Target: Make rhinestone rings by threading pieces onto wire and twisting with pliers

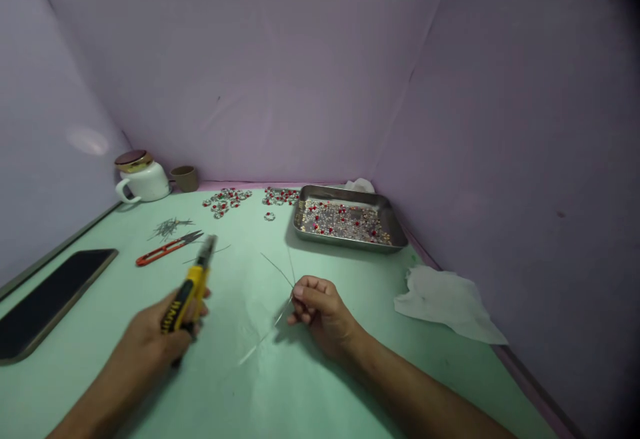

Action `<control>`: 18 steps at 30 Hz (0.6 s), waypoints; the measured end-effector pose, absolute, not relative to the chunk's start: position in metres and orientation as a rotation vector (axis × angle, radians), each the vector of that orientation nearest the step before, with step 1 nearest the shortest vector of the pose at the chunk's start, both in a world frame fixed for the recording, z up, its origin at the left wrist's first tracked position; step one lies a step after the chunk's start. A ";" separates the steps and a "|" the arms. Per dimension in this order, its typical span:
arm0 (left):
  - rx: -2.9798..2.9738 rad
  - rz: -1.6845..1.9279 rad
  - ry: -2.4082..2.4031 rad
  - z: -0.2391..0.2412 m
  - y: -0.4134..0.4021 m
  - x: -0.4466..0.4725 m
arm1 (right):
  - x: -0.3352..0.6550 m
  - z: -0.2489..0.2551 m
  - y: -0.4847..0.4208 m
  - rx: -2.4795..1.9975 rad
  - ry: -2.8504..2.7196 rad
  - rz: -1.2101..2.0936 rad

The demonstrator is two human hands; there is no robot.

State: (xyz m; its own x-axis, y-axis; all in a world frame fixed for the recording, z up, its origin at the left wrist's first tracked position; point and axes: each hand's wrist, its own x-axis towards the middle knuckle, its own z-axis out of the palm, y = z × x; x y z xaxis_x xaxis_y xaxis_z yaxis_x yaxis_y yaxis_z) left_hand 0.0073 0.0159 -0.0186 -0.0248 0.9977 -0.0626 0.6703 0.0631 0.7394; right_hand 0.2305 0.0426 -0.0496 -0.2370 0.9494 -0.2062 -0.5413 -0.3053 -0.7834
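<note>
My left hand (173, 329) is closed around yellow-and-black pliers (187, 292), their metal jaws pointing up and away, smeared by motion. To the right, my right hand (320, 306) pinches a thin wire (277, 267) between thumb and fingertips. Two fine ends spread upward from the pinch, and a pale, shiny strand (257, 348) runs down to the left from it. The pliers and the wire are apart. Past the pliers lie red-handled thread snips (163, 251) and a small pile of cut wires (171, 227).
A metal tray (350, 244) of red, clear and gold beads stands at the back right. Beaded rings (227, 201) lie in clusters at the back. A white lidded mug (147, 182), brown cup (185, 178), phone (53, 299) and white tissue (445, 299) are around the green table.
</note>
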 end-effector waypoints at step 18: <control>2.288 0.621 1.967 -0.027 0.026 -0.006 | 0.225 -0.052 0.040 -1.045 -1.011 1.627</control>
State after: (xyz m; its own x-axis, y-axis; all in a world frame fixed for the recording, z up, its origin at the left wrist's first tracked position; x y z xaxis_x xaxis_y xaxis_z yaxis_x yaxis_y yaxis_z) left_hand -0.0060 0.0264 -0.0271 0.1042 0.9600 0.2598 0.9353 -0.1834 0.3026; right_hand 0.2246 0.0397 -0.0521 -0.2126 0.9599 -0.1826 -0.2609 -0.2358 -0.9361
